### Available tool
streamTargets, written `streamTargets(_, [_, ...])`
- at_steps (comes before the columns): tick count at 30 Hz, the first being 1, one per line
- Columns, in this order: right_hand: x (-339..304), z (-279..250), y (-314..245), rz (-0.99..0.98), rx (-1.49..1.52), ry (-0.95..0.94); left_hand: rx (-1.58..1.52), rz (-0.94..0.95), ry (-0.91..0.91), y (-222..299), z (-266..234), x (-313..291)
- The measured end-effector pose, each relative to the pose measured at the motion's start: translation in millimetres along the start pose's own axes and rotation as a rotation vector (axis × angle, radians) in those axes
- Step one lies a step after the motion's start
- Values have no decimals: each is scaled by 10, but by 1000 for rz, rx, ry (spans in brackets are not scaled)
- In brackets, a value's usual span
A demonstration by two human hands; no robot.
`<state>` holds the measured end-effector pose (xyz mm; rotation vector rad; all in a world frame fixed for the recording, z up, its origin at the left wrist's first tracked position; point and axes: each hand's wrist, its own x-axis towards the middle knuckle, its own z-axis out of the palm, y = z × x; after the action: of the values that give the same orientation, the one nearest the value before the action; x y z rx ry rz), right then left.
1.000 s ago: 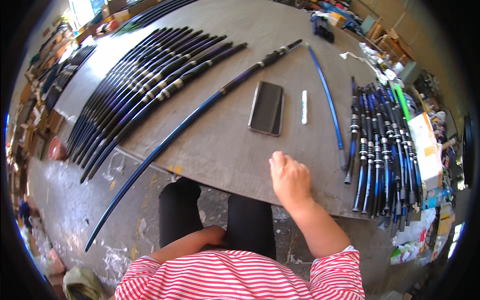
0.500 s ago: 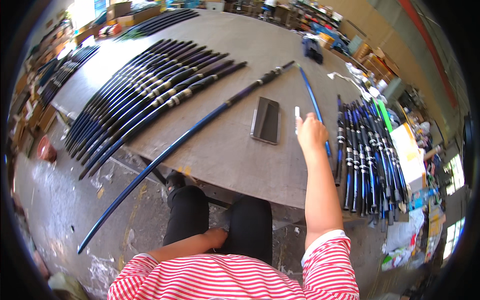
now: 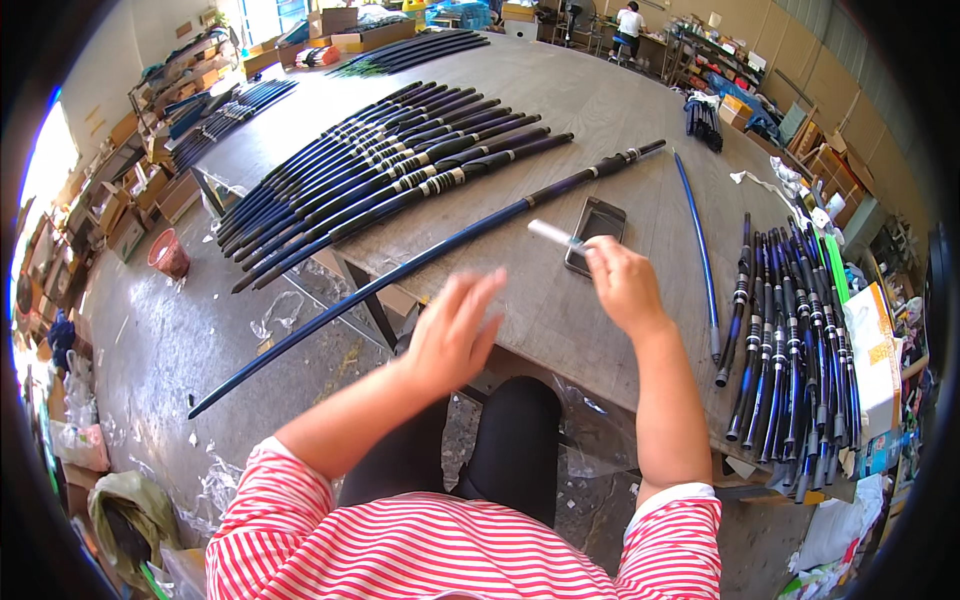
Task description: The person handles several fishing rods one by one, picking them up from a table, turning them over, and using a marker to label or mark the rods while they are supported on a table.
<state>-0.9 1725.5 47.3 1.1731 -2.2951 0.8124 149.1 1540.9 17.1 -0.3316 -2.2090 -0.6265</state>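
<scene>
My right hand (image 3: 628, 285) is closed on a slim white pen-like stick (image 3: 550, 235), which is blurred and points left over the table. Just beyond that hand lies a dark smartphone (image 3: 605, 215), partly covered by the hand. My left hand (image 3: 452, 335) hovers by the table's near edge, fingers stretched out, slightly smeared and holding nothing. A long blue-and-black fishing rod (image 3: 430, 262) lies slantwise ahead of it, its thin end jutting past the table over the floor. Right of the phone, a thin blue rod section (image 3: 700, 245) lies alone.
Many dark fishing rods (image 3: 400, 160) lie fanned at the left of the table (image 3: 560, 110). Another bundle of rods (image 3: 790, 340) is at the right edge. A reddish bucket (image 3: 168, 255) stands on the littered floor. A person (image 3: 628, 28) sits far back.
My right hand has drawn back and left from beside the thin blue rod section, bringing the white stick along. My left hand has risen from my lap to the table edge. The view has shifted.
</scene>
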Motion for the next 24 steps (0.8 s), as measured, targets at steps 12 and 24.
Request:
streamTargets(12, [-90,118,128,-183,-249,93,-34,-29,-403,-283,609,406])
streamTargets(24, [-111,-135,668,-78,-229,646,-612,-548,-404,-484,315,203])
